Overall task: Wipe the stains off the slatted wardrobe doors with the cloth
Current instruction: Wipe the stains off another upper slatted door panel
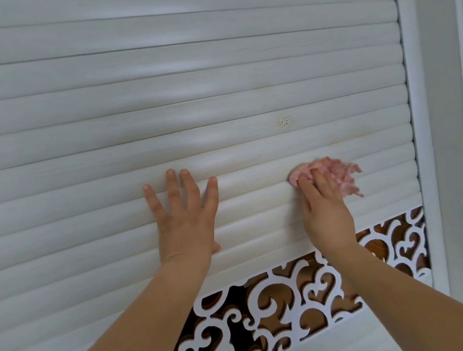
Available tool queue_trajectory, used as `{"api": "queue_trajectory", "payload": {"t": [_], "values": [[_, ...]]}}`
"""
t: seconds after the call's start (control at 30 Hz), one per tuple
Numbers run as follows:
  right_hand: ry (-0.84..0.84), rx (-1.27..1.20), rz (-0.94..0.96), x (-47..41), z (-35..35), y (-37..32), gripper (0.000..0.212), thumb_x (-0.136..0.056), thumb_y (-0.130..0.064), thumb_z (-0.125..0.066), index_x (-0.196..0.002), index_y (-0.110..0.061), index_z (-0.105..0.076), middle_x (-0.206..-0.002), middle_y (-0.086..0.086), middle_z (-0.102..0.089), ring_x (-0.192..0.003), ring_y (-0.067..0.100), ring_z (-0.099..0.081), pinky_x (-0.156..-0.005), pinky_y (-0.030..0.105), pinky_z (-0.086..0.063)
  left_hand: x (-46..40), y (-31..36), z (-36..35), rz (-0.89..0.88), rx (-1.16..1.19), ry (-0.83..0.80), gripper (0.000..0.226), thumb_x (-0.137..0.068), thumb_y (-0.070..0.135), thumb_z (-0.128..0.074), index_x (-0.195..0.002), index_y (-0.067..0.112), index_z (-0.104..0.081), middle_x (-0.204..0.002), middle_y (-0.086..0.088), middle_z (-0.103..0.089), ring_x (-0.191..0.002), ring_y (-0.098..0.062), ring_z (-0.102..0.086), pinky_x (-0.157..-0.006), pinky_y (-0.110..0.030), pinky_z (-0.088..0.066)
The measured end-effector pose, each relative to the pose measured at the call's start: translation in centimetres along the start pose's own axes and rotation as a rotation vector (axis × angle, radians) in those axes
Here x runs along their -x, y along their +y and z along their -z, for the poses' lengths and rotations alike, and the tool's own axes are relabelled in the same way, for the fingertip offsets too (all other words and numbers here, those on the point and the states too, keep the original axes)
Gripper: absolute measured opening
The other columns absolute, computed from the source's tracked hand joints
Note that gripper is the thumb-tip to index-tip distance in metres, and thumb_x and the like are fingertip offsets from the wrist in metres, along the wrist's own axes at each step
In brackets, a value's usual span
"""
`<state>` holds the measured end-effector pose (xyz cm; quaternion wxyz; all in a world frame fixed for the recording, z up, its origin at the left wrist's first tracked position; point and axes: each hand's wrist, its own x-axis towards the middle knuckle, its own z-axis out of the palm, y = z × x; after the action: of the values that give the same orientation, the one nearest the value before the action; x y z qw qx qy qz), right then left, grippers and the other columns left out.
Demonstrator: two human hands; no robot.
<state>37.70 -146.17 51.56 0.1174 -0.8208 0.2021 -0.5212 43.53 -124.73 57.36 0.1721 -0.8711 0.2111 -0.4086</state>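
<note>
the left hand (183, 216) lies flat with spread fingers, likely steadying the white slatted wardrobe door (188, 94), while the right hand's (324, 209) straight fingers press the fluffy pink cloth (337, 173) beneath them onto a slat.

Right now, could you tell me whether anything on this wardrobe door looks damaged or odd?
Yes: a small roundish mark sits on a slat of the slatted door, above the pink cloth. It looks speckled or pitted against the white; whether stain or damage, I cannot tell.
</note>
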Motion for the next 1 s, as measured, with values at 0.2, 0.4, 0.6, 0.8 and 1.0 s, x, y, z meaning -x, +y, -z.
{"api": "queue_trajectory", "payload": {"t": [0.2, 0.4, 0.6, 0.8, 1.0], "values": [[0.006, 0.004, 0.105, 1.4, -0.8, -4.2, 0.062, -0.097, -0.044, -0.019, -0.134, -0.006, -0.051, -0.145, 0.021, -0.040, -0.137, 0.044, -0.026, -0.110, 0.045, -0.016, 0.0, 0.2, 0.2, 0.005, -0.010, 0.004, 0.114, -0.080, 0.066, -0.052, -0.140, 0.017, 0.032, -0.147, -0.028, 0.022, -0.135, -0.051, 0.018, -0.098, -0.072, 0.011], [0.051, 0.132, 0.465, 2.1, -1.4, -5.9, 0.045, -0.091, -0.031, -0.039, -0.127, -0.015, -0.061, -0.134, 0.008, -0.056, -0.120, 0.034, -0.053, -0.094, 0.044, -0.048, 0.0, 0.0, 0.2, -0.010, -0.013, 0.007, 0.114, -0.080, 0.067, -0.051, -0.140, 0.018, 0.032, -0.149, -0.028, 0.020, -0.136, -0.051, 0.017, -0.098, -0.072, 0.012], [0.080, 0.261, 0.467, 0.6, -1.3, -3.5, 0.041, -0.090, -0.039, -0.042, -0.125, -0.027, -0.060, -0.131, 0.003, -0.057, -0.111, 0.031, -0.047, -0.084, 0.042, -0.049, 0.0, -0.1, 0.0, -0.009, -0.012, 0.014, 0.114, -0.079, 0.068, -0.050, -0.139, 0.019, 0.033, -0.148, -0.027, 0.020, -0.137, -0.049, 0.017, -0.098, -0.071, 0.012], [0.029, 0.169, 0.237, -0.9, -0.6, -1.7, 0.049, -0.094, -0.044, -0.033, -0.135, -0.025, -0.051, -0.139, 0.007, -0.051, -0.125, 0.034, -0.044, -0.091, 0.049, -0.048, 0.0, -0.2, -0.1, -0.004, -0.011, 0.028, 0.115, -0.079, 0.069, -0.050, -0.138, 0.019, 0.035, -0.147, -0.027, 0.022, -0.136, -0.049, 0.019, -0.096, -0.071, 0.016], [0.009, -0.045, -0.063, -2.9, 0.6, -1.4, 0.053, -0.100, -0.045, -0.032, -0.147, -0.021, -0.032, -0.156, 0.009, -0.021, -0.145, 0.030, -0.011, -0.116, 0.045, -0.017, 0.0, 0.0, 0.0, 0.000, -0.014, 0.009, 0.115, -0.079, 0.068, -0.051, -0.138, 0.019, 0.035, -0.148, -0.026, 0.020, -0.136, -0.049, 0.018, -0.097, -0.071, 0.016]]}}
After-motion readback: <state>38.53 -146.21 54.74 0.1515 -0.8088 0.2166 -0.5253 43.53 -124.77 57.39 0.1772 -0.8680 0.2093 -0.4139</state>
